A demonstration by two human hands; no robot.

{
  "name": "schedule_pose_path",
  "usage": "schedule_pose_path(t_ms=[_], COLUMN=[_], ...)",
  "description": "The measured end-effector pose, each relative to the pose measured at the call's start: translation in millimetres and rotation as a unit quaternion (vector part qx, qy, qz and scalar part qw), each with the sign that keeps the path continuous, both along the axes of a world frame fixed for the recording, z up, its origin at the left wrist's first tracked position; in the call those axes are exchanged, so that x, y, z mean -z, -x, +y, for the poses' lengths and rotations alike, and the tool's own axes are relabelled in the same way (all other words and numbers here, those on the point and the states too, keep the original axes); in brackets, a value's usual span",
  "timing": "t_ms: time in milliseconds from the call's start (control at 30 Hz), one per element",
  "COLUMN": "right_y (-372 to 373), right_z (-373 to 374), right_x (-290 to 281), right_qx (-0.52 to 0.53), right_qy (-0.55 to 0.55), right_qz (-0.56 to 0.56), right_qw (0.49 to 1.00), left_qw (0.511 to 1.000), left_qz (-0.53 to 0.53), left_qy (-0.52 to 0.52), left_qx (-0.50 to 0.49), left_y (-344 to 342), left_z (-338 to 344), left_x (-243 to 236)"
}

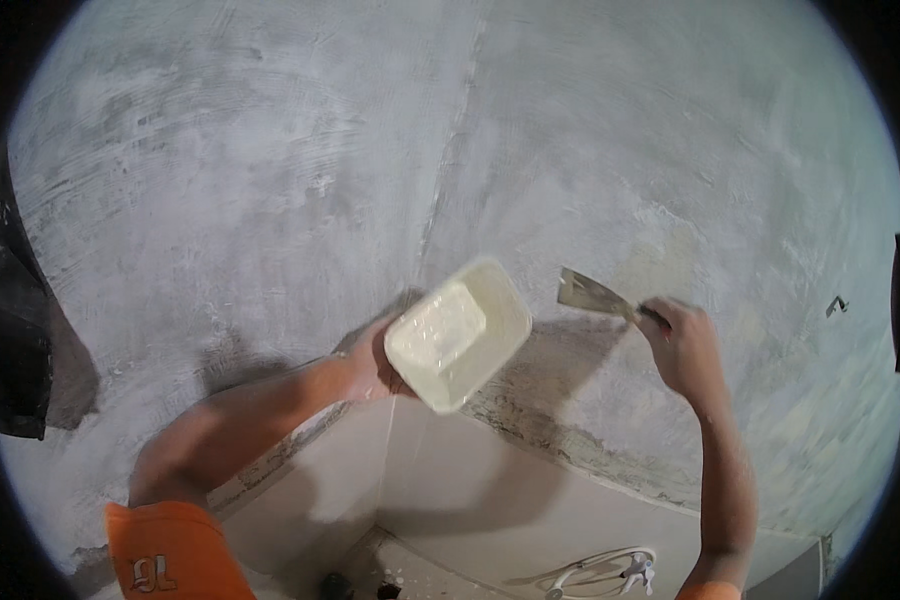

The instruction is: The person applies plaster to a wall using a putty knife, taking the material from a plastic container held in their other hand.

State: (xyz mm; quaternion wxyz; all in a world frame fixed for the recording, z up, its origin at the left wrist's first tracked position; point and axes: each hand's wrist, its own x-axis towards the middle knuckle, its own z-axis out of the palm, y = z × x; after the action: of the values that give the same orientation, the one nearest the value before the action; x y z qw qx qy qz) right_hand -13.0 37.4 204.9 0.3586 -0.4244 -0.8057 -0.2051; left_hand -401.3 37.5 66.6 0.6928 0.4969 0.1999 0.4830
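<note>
Cupping tub point(458, 335) from the left, left hand point(372, 365) held it, fingers mostly hidden, spread unclear | right hand point(683, 348) closed round scraper point(594, 294), right of tub, blade clear | steady tub, evenly loaded blade seemed best | patchy wall point(270, 200) lay beyond

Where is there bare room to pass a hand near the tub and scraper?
Widest: the grey wall above the tub and scraper. Another patch lies between the right hand and the small fitting at far right. Tighter: between tub and scraper, and where the left hand grips the tub. Low down, the white hose takes up room.
</note>
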Motion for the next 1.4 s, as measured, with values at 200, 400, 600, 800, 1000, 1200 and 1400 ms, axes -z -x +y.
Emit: schedule_pose_path(t_ms=[200, 400, 600, 800, 1000, 1200, 1400], right_y=[79.6, 60.4, 29.2, 28.5, 63.0, 112.4, 100.3], right_z=[54.4, 96.3, 23.6, -15.9, 25.3, 99.3, 131.2], right_x=[-66.6, -69.1, -112.0, -121.3, -78.8, 11.5, 159.3], right_qx=[0.146, 0.272, 0.367, 0.348, 0.197, -0.067, 0.051], right_qy=[-0.008, -0.063, -0.086, -0.163, 0.038, 0.195, 0.165], right_qz=[-0.156, -0.099, -0.092, -0.075, -0.049, 0.235, 0.432], right_qw=[0.977, 0.955, 0.922, 0.920, 0.978, 0.950, 0.885], left_qw=[0.991, 0.996, 0.997, 0.993, 0.993, 0.987, 0.988], left_qz=[-0.122, -0.049, -0.026, -0.079, -0.109, -0.121, -0.133], left_qy=[0.051, -0.062, -0.011, 0.067, 0.008, 0.033, 0.039], left_qx=[0.016, -0.036, -0.066, -0.050, -0.052, -0.098, -0.074], left_y=[8.4, 1.7, 21.6, 10.4, 13.2, 7.8, -2.6], left_z=[8.1, -6.8, 1.9, 17.9, 28.0, 33.2, 39.4], left_x=[-11.9, -8.7, 1.0, 15.4, 29.6, 36.7, 36.2])
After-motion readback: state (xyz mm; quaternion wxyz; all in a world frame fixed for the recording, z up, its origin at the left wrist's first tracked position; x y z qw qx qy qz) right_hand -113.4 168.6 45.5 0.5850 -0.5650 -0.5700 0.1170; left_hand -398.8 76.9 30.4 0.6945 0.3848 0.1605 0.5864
